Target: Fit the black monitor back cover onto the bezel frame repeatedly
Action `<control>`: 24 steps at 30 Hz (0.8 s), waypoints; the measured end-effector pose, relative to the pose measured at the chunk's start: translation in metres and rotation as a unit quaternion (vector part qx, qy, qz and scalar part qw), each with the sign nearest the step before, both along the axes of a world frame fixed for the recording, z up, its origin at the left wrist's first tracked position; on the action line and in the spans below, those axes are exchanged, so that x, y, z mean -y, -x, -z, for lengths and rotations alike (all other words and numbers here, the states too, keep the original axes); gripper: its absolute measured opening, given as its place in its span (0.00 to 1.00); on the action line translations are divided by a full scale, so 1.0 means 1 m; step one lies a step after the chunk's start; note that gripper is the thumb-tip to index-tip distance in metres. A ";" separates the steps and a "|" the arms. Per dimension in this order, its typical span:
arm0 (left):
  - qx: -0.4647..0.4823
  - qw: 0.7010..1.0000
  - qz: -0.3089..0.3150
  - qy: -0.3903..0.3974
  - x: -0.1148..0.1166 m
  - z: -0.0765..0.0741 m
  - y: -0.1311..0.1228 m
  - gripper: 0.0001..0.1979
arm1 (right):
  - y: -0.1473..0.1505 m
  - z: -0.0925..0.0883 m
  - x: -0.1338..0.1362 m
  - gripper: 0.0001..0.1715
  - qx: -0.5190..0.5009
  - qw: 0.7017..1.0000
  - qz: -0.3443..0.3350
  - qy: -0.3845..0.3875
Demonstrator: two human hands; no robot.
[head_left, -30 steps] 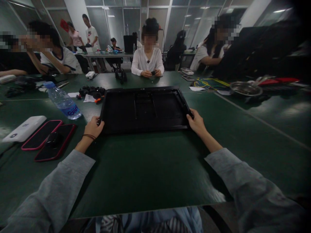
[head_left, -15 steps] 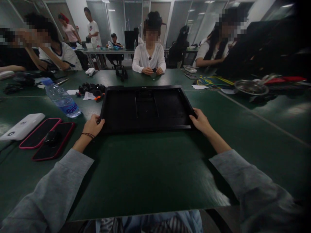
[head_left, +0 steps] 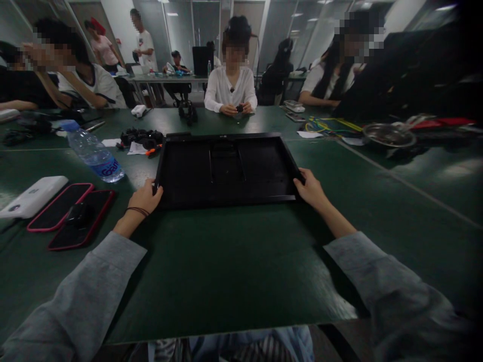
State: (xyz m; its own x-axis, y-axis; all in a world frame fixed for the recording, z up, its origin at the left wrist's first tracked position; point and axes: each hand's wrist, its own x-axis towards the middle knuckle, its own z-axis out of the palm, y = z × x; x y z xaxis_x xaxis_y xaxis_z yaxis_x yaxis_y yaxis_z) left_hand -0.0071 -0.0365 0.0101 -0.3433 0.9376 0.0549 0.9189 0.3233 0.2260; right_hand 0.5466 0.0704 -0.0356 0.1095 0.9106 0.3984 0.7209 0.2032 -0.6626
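Note:
A wide black monitor casing (head_left: 184, 161) lies on the green table (head_left: 234, 271) in front of me. It is a shallow rectangular shell with a raised rim, and a bracket-like recess shows in its middle. My left hand (head_left: 146, 197) grips its near left corner, thumb on top and the other fingers partly hidden at the side. On the opposite side, my right hand (head_left: 310, 188) has its fingers closed round the near right edge. Left of my left hand are two red-edged phones (head_left: 62, 203), one with a small black object (head_left: 77, 214) on it.
A water bottle (head_left: 94, 153) leans at left, beside a white power bank (head_left: 35, 196). Black cables (head_left: 139, 137) and paper lie beyond. At right are a metal bowl (head_left: 388, 136) and coloured wires (head_left: 328, 125). Across the table a person in white (head_left: 231, 88) holds something small and dark.
The casing and both my hands stay almost where they were. The whole view has shifted very slightly.

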 end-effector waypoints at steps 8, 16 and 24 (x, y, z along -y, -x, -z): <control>0.003 1.000 -0.001 0.002 0.001 -0.001 -0.002 0.29 | 0.000 0.000 0.001 0.30 0.005 1.000 0.000 -0.005; 0.007 1.000 0.002 0.007 0.000 -0.001 0.000 0.29 | 0.002 -0.004 0.002 0.30 0.007 1.000 0.001 0.007; 0.001 1.000 0.003 -0.002 0.001 0.000 -0.001 0.30 | 0.000 -0.001 0.000 0.30 0.014 1.000 0.004 0.005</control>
